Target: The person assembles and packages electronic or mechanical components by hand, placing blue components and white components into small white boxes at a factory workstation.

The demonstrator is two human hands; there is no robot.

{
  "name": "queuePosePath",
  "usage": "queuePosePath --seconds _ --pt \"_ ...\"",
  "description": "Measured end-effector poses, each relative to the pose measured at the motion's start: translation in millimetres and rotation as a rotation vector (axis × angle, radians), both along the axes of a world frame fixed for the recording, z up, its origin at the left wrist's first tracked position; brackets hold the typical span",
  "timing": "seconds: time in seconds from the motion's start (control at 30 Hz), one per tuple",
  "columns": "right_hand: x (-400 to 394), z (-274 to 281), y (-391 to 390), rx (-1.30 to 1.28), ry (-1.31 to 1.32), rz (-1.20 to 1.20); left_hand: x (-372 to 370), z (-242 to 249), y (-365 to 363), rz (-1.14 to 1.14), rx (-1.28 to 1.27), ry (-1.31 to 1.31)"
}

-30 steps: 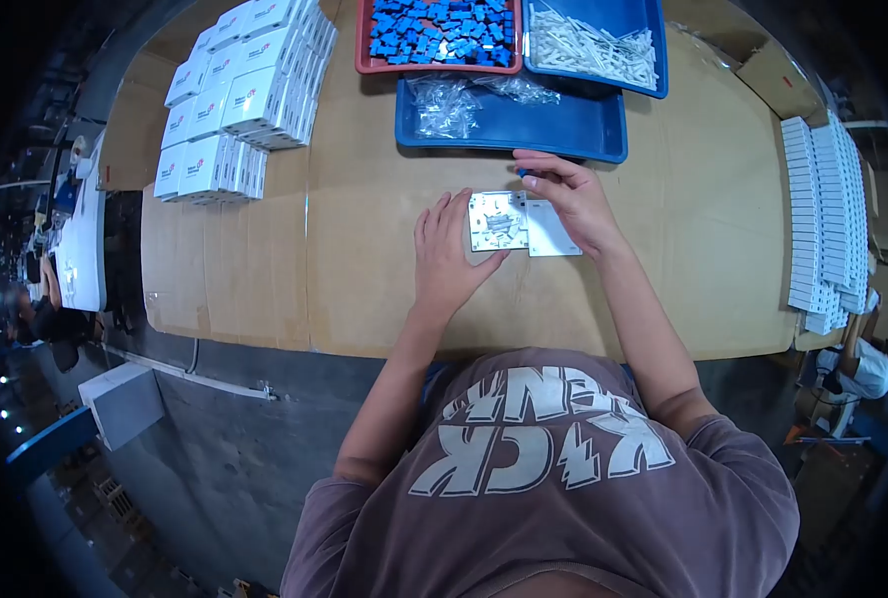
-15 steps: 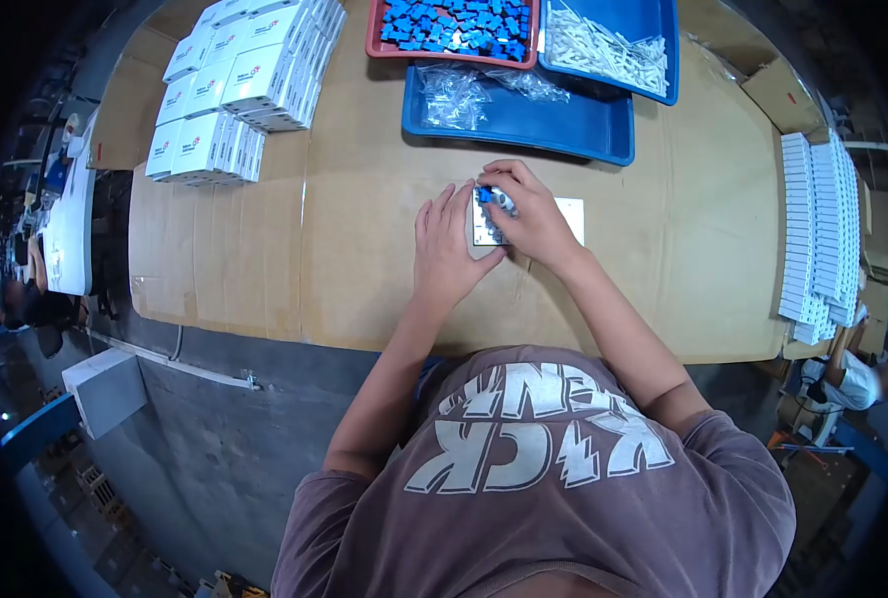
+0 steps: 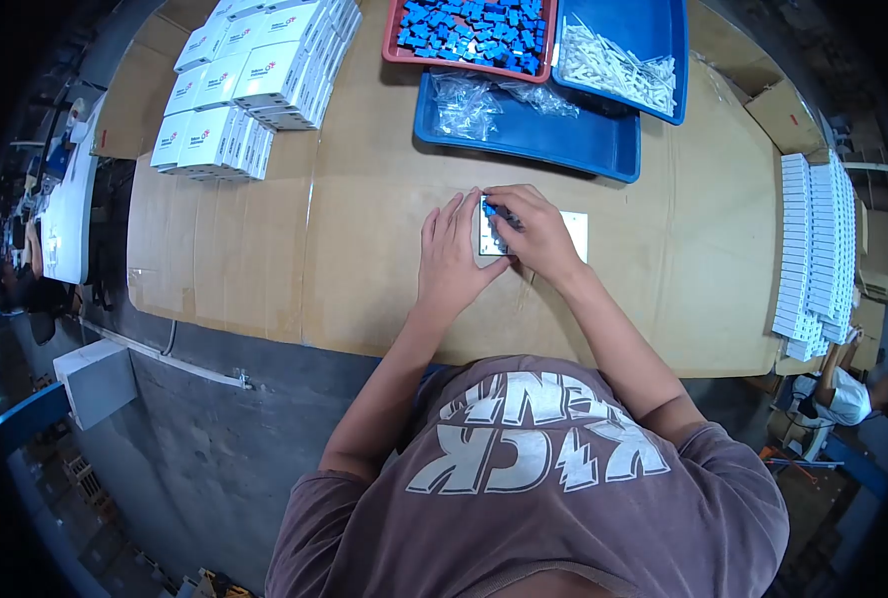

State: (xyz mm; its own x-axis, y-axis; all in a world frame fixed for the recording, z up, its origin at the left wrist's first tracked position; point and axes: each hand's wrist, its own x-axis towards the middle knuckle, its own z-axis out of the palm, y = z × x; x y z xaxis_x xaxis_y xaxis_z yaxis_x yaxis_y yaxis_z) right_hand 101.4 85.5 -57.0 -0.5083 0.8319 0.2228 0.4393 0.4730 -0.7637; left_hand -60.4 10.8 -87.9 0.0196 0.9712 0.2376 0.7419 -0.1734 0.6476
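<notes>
A small white box (image 3: 488, 239) lies on the cardboard-covered table, with dark and blue contents (image 3: 491, 211) showing inside it. My left hand (image 3: 451, 254) braces the box from the left, its fingers extended to the upper corner and its thumb at the lower edge. Over the box's right part curls my right hand (image 3: 541, 234), fingertips down among the contents. What those fingers pinch is hidden beneath them. A flat white panel (image 3: 575, 231) sticks out to the right from under my right hand; whether it joins the box cannot be seen.
Beyond my hands stand a blue tray (image 3: 563, 149) with clear plastic bags, a red tray (image 3: 464, 67) of blue parts and another blue tray (image 3: 618, 25) of white sticks. White boxes (image 3: 214, 90) are stacked at left, more boxes (image 3: 808, 249) at right. A person (image 3: 848, 394) sits at far right.
The whole view has shifted slightly, so the table things appear a little lower. My right fingers have flattened lower over the box; the pale item seen under them is now covered.
</notes>
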Motion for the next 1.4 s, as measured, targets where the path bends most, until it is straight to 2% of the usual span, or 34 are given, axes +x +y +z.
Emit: queuePosePath --seconds 0.33,0.43,0.53,0.57,0.67,0.7,0.83,0.97,1.03,1.13,1.17,1.3,1.4 --pt "1 -9 -6 0.161 -0.100 -0.048 -1 1 1 -0.005 0.013 0.010" --pt "4 5 -20 0.258 -0.369 -0.059 -1 -1 -2 -0.009 0.004 0.013" --pt "15 7 -16 0.158 -0.322 -0.009 0 4 0 -0.007 -0.007 -0.038" --pt "26 -1 -11 0.084 -0.221 0.037 0 5 0 -0.001 -0.015 -0.063" --pt "64 21 -6 0.094 -0.191 0.011 -3 4 -3 0.039 0.062 -0.035" --pt "78 29 -6 -0.026 -0.160 0.016 -4 5 -7 0.062 0.056 -0.001" --pt "120 31 -18 -0.069 -0.352 0.046 10 18 -18 0.122 0.024 0.057" --pt "128 35 -32 -0.214 -0.358 -0.008 34 20 -15 0.185 -0.003 0.078" --pt "128 54 -35 -0.242 -0.357 -0.026 40 16 -11 0.211 0.007 0.077" --pt "135 61 -32 -0.345 -0.200 -0.072 42 12 -10 0.216 0.031 0.078" --pt "137 55 -30 -0.263 -0.174 -0.101 42 12 -10 0.211 0.039 0.079" --pt "149 34 -14 -0.401 0.039 -0.277 42 11 -11 0.202 0.033 0.071" --pt "154 22 -7 -0.373 -0.045 -0.337 40 14 -11 0.204 0.038 0.087"
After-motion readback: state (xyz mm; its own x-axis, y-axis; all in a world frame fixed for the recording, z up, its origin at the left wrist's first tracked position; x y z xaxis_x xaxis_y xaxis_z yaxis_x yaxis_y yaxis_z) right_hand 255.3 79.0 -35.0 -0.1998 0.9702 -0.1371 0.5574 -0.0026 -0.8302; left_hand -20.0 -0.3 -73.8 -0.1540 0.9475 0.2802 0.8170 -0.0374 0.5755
